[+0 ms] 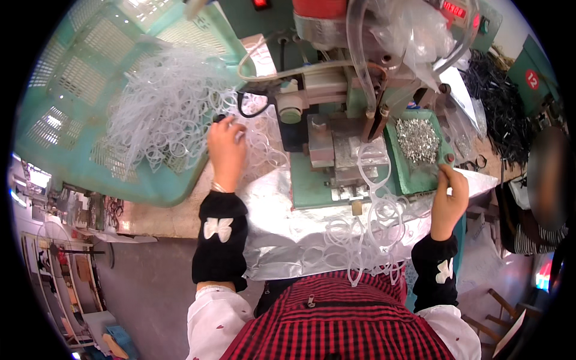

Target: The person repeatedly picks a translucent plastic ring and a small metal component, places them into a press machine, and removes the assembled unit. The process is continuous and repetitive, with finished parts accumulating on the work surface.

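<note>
My left hand is at the right rim of the green basket, beside a heap of clear plastic loops. Its fingers are curled, and what they hold, if anything, cannot be made out. A small black piece shows at its fingertips. My right hand is at the near right corner of a green tray of small shiny metal pieces. Thumb and fingers are pinched together; anything between them is too small to name. Between my hands, more clear loops hang from the bench press over the front edge.
Silvery sheeting covers the bench front. Clear tubes and a plastic bag hang by the press head. A bundle of black strips lies at the far right, and another person is at the right edge.
</note>
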Tool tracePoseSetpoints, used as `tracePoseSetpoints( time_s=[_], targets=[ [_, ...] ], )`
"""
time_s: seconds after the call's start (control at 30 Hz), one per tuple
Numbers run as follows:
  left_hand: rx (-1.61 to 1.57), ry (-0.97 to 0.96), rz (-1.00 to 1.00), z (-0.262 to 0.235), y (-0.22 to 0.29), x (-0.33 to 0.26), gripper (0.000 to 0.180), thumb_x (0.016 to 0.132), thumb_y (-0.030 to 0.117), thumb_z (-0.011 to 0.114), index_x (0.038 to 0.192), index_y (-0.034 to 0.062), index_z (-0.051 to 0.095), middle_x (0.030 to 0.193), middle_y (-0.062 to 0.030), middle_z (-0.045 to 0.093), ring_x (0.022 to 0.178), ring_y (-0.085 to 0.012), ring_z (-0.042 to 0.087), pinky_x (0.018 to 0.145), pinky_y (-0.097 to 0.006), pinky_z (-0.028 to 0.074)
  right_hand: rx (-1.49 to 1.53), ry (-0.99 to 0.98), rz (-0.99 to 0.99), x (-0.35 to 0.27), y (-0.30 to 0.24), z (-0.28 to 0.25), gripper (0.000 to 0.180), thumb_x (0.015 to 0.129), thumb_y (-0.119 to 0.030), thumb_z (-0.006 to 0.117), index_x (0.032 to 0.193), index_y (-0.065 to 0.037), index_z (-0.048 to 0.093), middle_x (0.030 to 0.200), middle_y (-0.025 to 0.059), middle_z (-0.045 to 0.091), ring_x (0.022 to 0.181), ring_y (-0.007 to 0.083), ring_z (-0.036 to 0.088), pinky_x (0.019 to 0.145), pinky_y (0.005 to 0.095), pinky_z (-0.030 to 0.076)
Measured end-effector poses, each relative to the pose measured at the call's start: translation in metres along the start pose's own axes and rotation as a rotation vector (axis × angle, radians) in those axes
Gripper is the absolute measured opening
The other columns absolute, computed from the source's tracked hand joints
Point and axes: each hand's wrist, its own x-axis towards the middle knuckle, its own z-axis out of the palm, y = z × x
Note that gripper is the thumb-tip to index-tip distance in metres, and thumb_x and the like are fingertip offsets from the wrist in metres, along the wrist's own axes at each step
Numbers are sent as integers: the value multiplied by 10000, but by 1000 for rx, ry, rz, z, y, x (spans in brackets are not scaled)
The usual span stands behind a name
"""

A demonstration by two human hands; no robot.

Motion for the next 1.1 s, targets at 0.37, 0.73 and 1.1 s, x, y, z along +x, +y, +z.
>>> tracePoseSetpoints(
  time_s=[0.37, 0.73, 1.1],
  targets=[
    [-1962, 44, -922, -37, 0, 10, 167, 1008, 140, 516, 1059, -2, 589, 1133, -139, 686, 1041, -259, 652, 863, -387, 563, 591, -265, 3, 62, -95, 17, 150, 810, 37, 680, 958, 15, 694, 932, 83, 689, 894, 195, 634, 831, 295, 481],
    [-708, 56, -501, -17, 26, -3, 73, 937, 109, 647, 915, 39, 645, 939, -54, 703, 833, -157, 670, 706, -309, 521, 1063, -296, 432, 52, -122, 46, 451, 804, 54, 691, 1224, 44, 529, 869, -6, 586, 831, 58, 566, 763, 200, 442],
    [-171, -118, -557, 5, 18, -9, 277, 851, 298, 676, 837, 21, 673, 801, -184, 685, 740, -378, 653, 700, -433, 517, 1189, -330, 479, 52, -154, 20, 494, 820, 50, 675, 1293, 29, 531, 1029, 68, 700, 970, 143, 653, 886, 259, 490]
  ],
)
